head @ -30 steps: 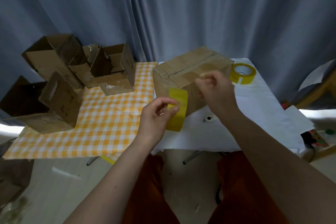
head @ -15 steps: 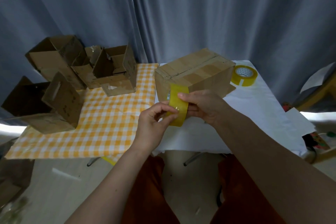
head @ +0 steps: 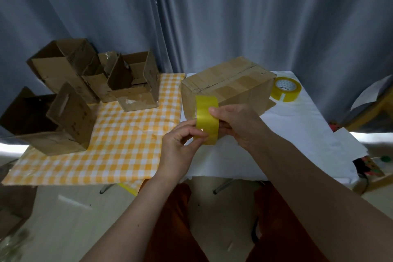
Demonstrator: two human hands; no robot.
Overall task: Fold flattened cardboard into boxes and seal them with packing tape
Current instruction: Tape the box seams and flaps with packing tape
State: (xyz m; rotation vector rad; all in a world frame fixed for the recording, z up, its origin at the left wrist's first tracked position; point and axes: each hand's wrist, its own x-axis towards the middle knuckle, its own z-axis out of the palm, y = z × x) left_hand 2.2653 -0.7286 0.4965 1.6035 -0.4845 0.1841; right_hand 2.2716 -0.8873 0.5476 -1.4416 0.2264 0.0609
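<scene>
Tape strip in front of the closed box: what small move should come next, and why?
Probably press the tape strip flat onto the near face of the closed box. Both hands pinch it: the left hand at its lower end, the right hand at its right edge. Its upper end lies at the box's near top edge, but its lower part hangs free below.

Closed box on the table, near the middle. Roll of tape just right of the box, behind its far corner. Strip of tape in front of the box's near face, held between the left hand and the right hand. Open boxes in a bunch on the checked cloth, well left of the closed box. Curtain behind everything.
</scene>
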